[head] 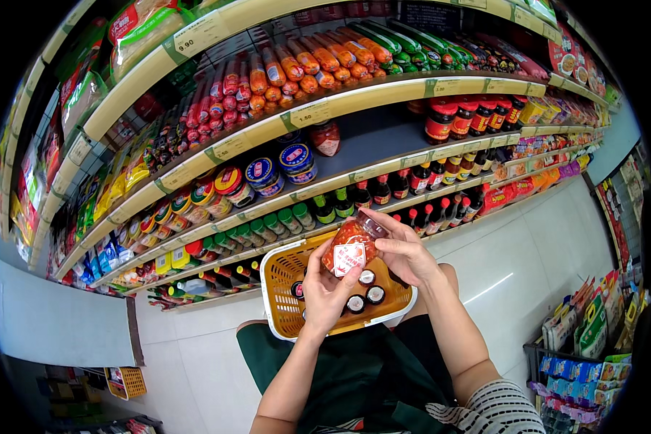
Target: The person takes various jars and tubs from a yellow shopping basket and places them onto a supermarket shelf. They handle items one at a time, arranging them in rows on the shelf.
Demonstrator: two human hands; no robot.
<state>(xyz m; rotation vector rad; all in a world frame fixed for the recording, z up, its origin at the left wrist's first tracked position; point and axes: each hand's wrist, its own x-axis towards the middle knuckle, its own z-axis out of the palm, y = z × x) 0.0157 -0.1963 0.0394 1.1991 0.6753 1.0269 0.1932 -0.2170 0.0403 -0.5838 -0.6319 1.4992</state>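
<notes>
Both hands hold a glass jar of red chili sauce (351, 244) with a dark lid, tilted to the upper right. My left hand (328, 293) is closed round the jar's body, thumb below its white label. The fingers of my right hand (407, 252) are at the lid and neck. Beneath the jar is a yellow plastic basket (282, 260) with a white rim, holding several dark-capped bottles or jars (375, 294). On the shelf ahead, a similar red jar (325, 138) stands beside blue-lidded jars (297, 163).
Shelves curve across the front, with packaged sausages (314, 57) above, red-lidded jars (441, 120) at the right and sauce bottles (381, 190) lower down. A snack rack (569, 352) stands at lower right. Another yellow basket (135, 382) is at lower left.
</notes>
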